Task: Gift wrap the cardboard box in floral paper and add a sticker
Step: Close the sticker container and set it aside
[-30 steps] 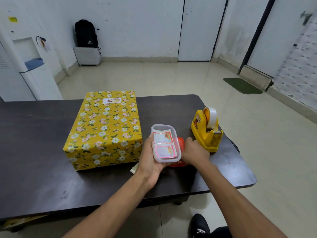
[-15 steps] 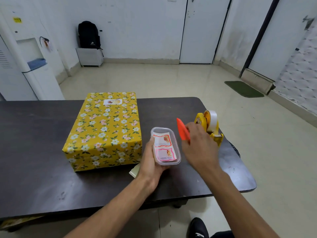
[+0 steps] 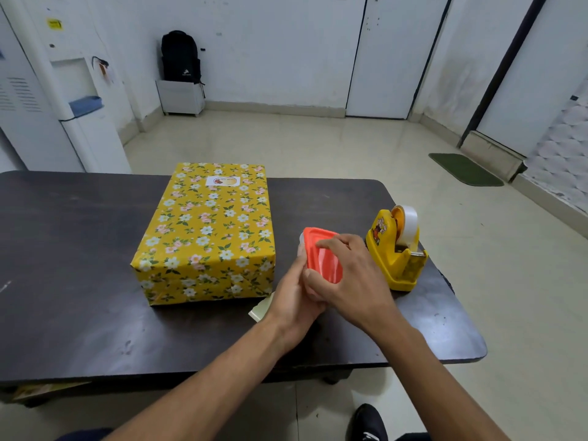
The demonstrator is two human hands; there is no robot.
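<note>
**While both grips hold a small container, the wrapped box lies beside them**

Where the dark bench [image 3: 79,249] carries everything, the cardboard box [image 3: 206,230], covered in yellow floral paper, lies left of centre. A yellow tape dispenser [image 3: 396,253] stands near the right edge. Between them, the left grip [image 3: 294,297] curls round a clear container [image 3: 300,246], and the right grip [image 3: 346,278] clasps the red lid [image 3: 323,259] on it. A sticker [image 3: 222,181] sits on the box's far top face.
</note>
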